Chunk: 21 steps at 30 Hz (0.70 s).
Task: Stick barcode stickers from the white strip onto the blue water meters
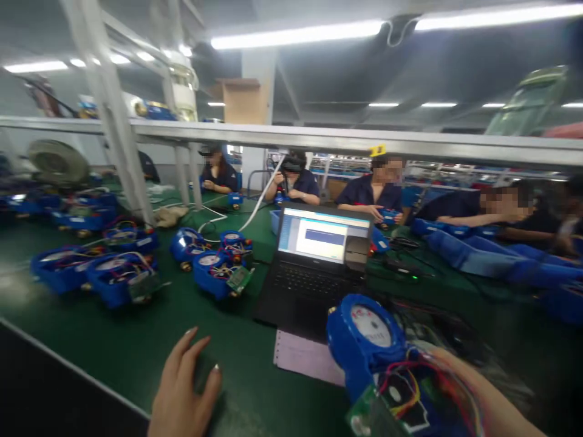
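Note:
My left hand (184,388) rests near the front edge of the green table (127,346), fingers bent over a small dark object I cannot make out. My right hand (473,394) grips a blue water meter (368,340) with a white dial, a green circuit board (371,419) and coloured wires hanging from it. The meter is held just in front of an open black laptop (314,267), over a pale sheet of paper (305,358).
Several blue meters with loose wires (122,276) lie across the left of the table, more (214,258) left of the laptop. Other people in dark blue shirts (373,191) sit along the far side. A metal rail (319,139) crosses overhead. Blue trays (483,255) lie at right.

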Available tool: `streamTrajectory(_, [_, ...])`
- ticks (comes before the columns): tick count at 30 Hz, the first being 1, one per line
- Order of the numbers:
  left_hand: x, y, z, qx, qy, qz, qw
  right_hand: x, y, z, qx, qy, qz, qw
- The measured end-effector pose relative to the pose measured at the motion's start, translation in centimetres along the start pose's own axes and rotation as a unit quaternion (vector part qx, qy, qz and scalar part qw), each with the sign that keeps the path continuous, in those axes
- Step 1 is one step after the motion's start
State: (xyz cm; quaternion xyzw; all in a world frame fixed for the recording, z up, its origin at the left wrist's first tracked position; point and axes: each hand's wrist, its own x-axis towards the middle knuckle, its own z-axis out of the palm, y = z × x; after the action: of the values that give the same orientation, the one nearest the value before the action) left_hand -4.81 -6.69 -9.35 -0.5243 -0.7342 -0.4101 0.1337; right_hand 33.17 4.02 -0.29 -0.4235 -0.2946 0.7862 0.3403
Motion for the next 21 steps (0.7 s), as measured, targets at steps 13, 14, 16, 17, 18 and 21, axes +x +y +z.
streamTrajectory(13, [1.0,2.4,-3.8,-0.238,-0.021,-0.039,0.970,10.5,7.6,14.2,-0.142,-0.286,0.131,0.939])
streamTrajectory(14, [1.5,3.1,-4.1,-0.242,-0.022,-0.030,0.970,11.1,7.5,14.7,-0.151,-0.289,0.139,0.935])
streamTrajectory(16, [2.5,3.8,-4.5,-0.250,-0.033,0.010,0.968,12.2,7.1,16.0,-0.179,-0.282,0.161,0.929])
streamTrajectory(17, [3.0,3.8,-4.4,-0.256,-0.046,0.041,0.965,12.6,6.8,16.7,-0.199,-0.267,0.167,0.928])
streamTrajectory(18, [3.4,3.5,-4.3,-0.258,-0.062,0.076,0.961,12.9,6.5,17.5,-0.216,-0.250,0.169,0.929])
streamTrajectory(21, [4.2,1.5,-3.3,-0.228,-0.101,0.158,0.955,13.7,5.5,19.6,-0.253,-0.206,0.165,0.931])
